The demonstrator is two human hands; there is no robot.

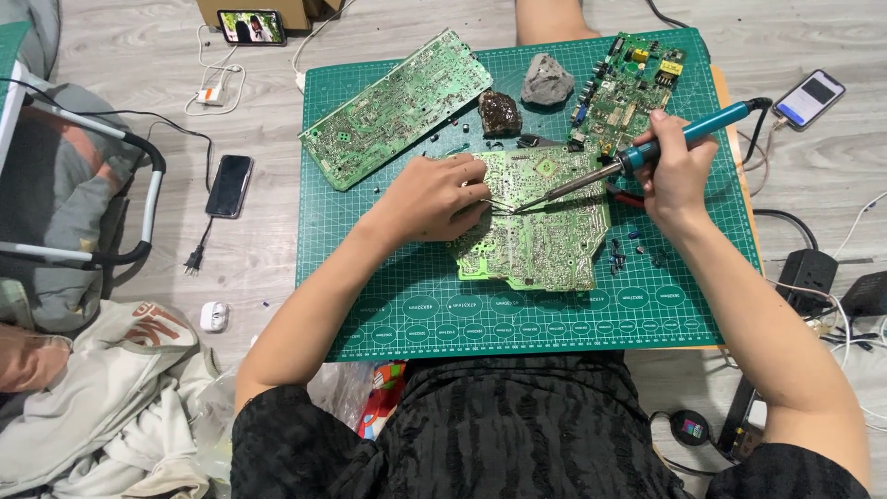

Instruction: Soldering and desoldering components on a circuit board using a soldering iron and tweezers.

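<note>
Grey wood floor, green cutting mat on it, circuit board solder-side up mid-mat; my left hand rests on the board, fingers pinched shut on tweezers, right hand fist-closed round the teal soldering iron, tip on the board beside the tweezers.

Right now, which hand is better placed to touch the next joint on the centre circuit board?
Probably the right hand: it grips the soldering iron, tip already over the circuit board. The left hand holds tweezers there.
</note>
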